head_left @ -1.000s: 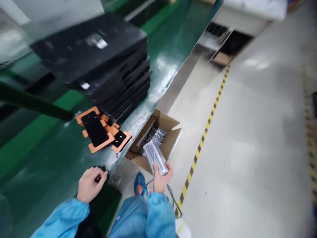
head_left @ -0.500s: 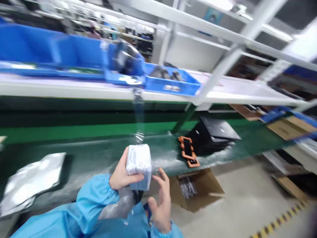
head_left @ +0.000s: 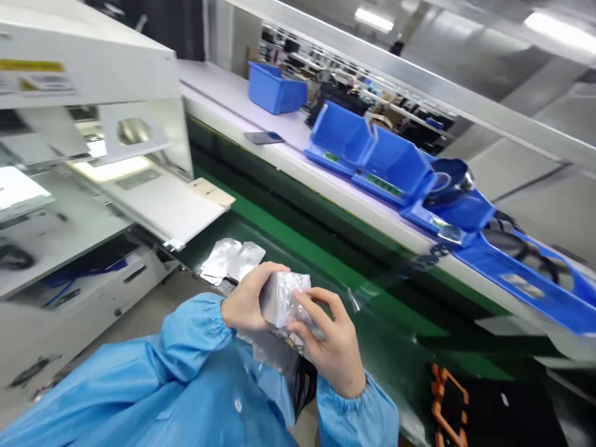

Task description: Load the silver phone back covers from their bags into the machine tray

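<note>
In the head view, the left hand (head_left: 251,301) is clamped around a clear plastic-wrapped bundle (head_left: 282,301), holding it from its left side, in front of the person's body near the bench's front edge. The right hand (head_left: 333,338) comes in from the opposite side, its thumb and forefinger on the wrapping; whether they pinch the film or merely rest on it, I cannot tell. The bundle therefore lies to the right of the left palm and to the left of the right hand, directly between the two. Both hands touch it, but the left is closer in, wrapped about its body, while the right meets it with the fingertips only. One crinkled, shiny face shows between the hands; the fingers and foreshortening hide too much to settle the direction of its long axis. Silvery flat bags (head_left: 228,261) lie just beyond the left hand on the green bench surface (head_left: 386,341). Well apart, toward the lower right, are orange-edged fixtures (head_left: 449,403) beside a black stack (head_left: 510,410). Blue bins (head_left: 342,139) line the pale shelf (head_left: 223,93) beyond the bench, and a white machine (head_left: 107,62) stands at the left.
</note>
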`<action>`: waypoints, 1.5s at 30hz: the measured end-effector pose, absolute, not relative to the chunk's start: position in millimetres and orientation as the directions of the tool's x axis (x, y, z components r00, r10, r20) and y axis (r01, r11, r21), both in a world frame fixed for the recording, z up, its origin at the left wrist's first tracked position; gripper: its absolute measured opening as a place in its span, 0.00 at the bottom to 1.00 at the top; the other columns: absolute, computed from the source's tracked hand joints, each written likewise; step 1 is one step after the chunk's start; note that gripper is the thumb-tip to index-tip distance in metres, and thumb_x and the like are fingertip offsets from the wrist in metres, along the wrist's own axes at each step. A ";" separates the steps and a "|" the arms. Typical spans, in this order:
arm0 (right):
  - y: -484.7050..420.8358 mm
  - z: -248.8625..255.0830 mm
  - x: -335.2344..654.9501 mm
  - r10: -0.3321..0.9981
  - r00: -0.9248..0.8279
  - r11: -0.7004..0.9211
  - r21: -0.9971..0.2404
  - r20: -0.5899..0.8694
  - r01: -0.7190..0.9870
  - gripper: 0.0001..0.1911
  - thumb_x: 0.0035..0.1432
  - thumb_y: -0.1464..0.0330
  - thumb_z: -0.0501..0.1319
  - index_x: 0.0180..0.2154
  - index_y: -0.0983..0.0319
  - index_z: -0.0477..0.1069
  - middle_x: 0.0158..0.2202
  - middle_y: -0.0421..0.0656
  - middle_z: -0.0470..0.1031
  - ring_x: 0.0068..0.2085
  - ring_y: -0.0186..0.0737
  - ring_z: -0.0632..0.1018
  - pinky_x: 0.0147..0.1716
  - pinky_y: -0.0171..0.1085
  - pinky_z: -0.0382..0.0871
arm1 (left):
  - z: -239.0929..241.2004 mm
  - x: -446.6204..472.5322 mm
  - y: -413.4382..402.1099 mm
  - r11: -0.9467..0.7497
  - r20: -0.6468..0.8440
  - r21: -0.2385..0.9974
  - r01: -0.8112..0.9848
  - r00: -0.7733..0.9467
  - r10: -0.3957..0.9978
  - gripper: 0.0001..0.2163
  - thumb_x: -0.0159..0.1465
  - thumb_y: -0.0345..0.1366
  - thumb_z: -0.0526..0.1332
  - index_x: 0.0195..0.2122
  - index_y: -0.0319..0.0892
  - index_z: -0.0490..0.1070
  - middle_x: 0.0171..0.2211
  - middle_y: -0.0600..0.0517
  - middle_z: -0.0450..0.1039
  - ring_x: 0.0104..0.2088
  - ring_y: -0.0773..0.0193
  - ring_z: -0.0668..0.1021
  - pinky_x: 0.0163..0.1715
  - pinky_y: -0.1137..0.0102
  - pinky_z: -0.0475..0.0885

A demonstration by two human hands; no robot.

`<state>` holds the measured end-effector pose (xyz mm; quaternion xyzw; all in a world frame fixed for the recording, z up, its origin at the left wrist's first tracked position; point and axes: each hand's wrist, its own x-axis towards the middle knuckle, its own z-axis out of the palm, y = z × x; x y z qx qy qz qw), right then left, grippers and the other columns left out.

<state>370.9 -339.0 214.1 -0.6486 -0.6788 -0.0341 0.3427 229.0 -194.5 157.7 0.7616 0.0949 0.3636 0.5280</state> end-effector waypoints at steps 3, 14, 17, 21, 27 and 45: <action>-332.6 214.1 373.8 0.856 -0.113 0.309 -0.324 0.504 0.894 0.21 0.62 0.66 0.62 0.57 0.50 0.69 0.49 0.46 0.74 0.48 0.45 0.77 0.44 0.45 0.76 | 163.4 199.3 -197.5 -0.554 0.473 0.826 -0.108 0.668 0.575 0.38 0.45 0.40 0.73 0.57 0.44 0.60 0.51 0.43 0.69 0.49 0.49 0.75 0.51 0.58 0.69; -307.8 97.4 330.2 0.612 -0.750 0.790 -0.169 0.250 0.589 0.13 0.67 0.71 0.49 0.37 0.64 0.72 0.24 0.43 0.72 0.24 0.37 0.72 0.25 0.35 0.66 | 87.7 108.3 -253.5 -0.266 -0.146 0.864 0.428 0.718 0.681 0.35 0.42 0.40 0.72 0.52 0.43 0.67 0.45 0.49 0.75 0.43 0.50 0.78 0.42 0.65 0.72; -279.1 77.1 332.0 0.780 -0.552 0.619 -0.494 0.295 0.610 0.15 0.69 0.70 0.45 0.40 0.61 0.71 0.26 0.40 0.73 0.27 0.35 0.74 0.29 0.32 0.68 | 76.8 84.9 -232.4 -0.197 -0.146 0.911 0.362 0.731 0.667 0.36 0.43 0.40 0.72 0.55 0.44 0.65 0.49 0.49 0.74 0.47 0.50 0.76 0.47 0.65 0.70; -196.6 30.8 347.2 0.947 0.156 0.076 -0.668 0.280 0.741 0.18 0.69 0.63 0.45 0.48 0.64 0.69 0.42 0.50 0.77 0.44 0.43 0.77 0.45 0.41 0.70 | 67.8 56.6 -174.0 -0.160 -0.125 0.951 0.266 0.801 0.586 0.41 0.42 0.41 0.73 0.59 0.42 0.61 0.53 0.49 0.72 0.50 0.51 0.75 0.50 0.66 0.69; -94.3 -72.0 332.1 0.975 0.191 -0.211 -0.192 -0.117 0.959 0.36 0.56 0.61 0.63 0.62 0.69 0.60 0.64 0.60 0.59 0.65 0.60 0.59 0.61 0.56 0.53 | 51.0 13.5 -65.7 -0.234 -0.226 0.874 0.425 0.783 0.580 0.42 0.41 0.37 0.72 0.59 0.42 0.61 0.57 0.48 0.69 0.54 0.48 0.72 0.57 0.63 0.64; 132.0 34.2 199.4 0.922 -0.060 0.158 -0.228 0.383 0.961 0.22 0.70 0.73 0.43 0.59 0.67 0.65 0.56 0.55 0.71 0.58 0.45 0.71 0.52 0.43 0.67 | 64.3 -40.6 66.2 -0.181 -0.355 0.832 0.524 0.755 0.551 0.39 0.38 0.33 0.72 0.55 0.45 0.67 0.54 0.50 0.71 0.52 0.48 0.73 0.56 0.61 0.64</action>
